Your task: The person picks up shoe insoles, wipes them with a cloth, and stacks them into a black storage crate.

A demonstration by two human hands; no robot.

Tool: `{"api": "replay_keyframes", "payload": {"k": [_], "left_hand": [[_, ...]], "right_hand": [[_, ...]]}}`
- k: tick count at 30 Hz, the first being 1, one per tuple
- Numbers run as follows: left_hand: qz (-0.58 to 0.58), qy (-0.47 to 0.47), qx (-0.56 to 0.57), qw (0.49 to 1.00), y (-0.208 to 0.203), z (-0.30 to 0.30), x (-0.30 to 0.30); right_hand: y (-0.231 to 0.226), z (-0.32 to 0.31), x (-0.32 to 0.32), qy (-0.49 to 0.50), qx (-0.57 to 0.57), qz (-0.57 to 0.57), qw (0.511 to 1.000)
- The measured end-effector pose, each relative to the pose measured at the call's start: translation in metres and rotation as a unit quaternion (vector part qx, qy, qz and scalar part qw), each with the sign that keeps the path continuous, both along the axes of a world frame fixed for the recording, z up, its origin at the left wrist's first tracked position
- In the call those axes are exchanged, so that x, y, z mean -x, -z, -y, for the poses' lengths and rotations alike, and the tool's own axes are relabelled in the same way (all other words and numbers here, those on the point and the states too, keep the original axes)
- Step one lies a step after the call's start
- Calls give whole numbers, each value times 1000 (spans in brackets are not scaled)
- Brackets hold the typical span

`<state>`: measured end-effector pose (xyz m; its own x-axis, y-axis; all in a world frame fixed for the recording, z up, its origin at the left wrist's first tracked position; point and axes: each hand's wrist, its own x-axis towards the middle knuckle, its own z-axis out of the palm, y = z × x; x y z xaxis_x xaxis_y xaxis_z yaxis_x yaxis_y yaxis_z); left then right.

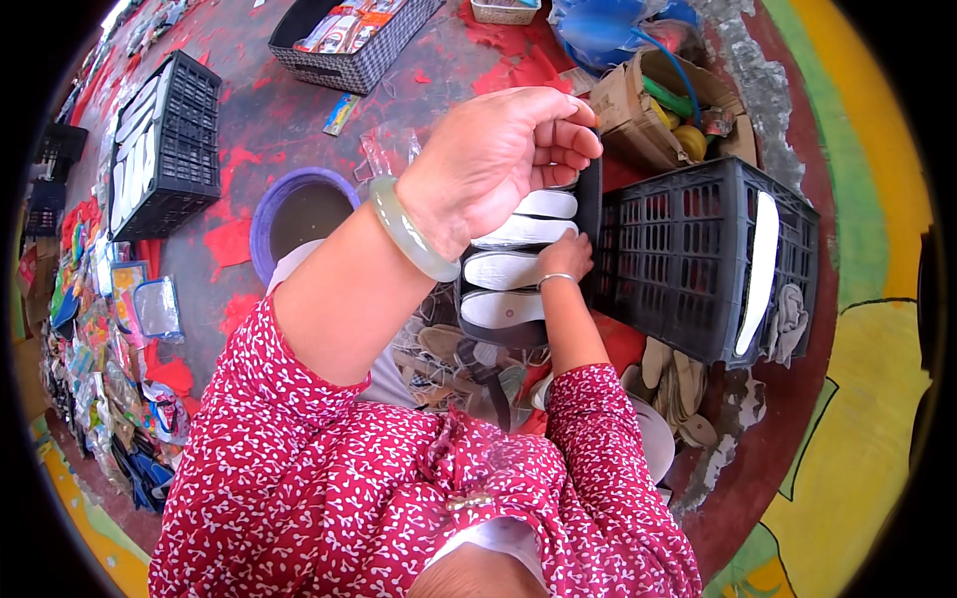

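Note:
My left hand (pixel 508 164) is raised high in front of me, a pale green bangle on its wrist. Its fingers are curled in toward the palm, and I see nothing held in them. Below and beyond it, a dark box (pixel 590 189) holds a row of white shoe soles (pixel 501 310), laid side by side. My right hand (pixel 566 256), with a thin bracelet, reaches into the box from the right. Its fingers bend over the end of one white sole (pixel 501 269); the fingertips are partly hidden. My raised left hand and wrist cover part of the row.
At the right stands a black plastic crate (pixel 668 264), with a white sole (pixel 760 269) and grey cloth on its side. A purple basin (pixel 264 229) of murky water is left. Farther out are another crate of soles (pixel 189 149), a patterned bin (pixel 374 70) and a cardboard box (pixel 628 110).

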<state>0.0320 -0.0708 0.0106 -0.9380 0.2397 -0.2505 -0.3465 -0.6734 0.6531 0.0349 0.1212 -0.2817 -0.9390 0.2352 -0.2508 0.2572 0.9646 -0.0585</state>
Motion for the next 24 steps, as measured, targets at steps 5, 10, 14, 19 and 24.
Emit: {"api": "replay_keyframes", "payload": {"k": [5, 10, 14, 19, 24], "left_hand": [[-1, 5, 0, 1000, 1, -10, 9], [6, -10, -5, 1000, 5, -21, 13], [6, -19, 8, 1000, 13, -22, 18], [1, 9, -3, 1000, 22, -33, 23], [30, 18, 14, 999, 24, -41, 20]], "right_hand": [[-43, 21, -7, -162, -37, 40, 985], [-186, 18, 10, -250, 59, -110, 960], [-295, -39, 6, -170, 105, -346, 917], [-279, -177, -20, 45, 74, -361, 929], [-289, -182, -24, 84, 73, -213, 971]]}}
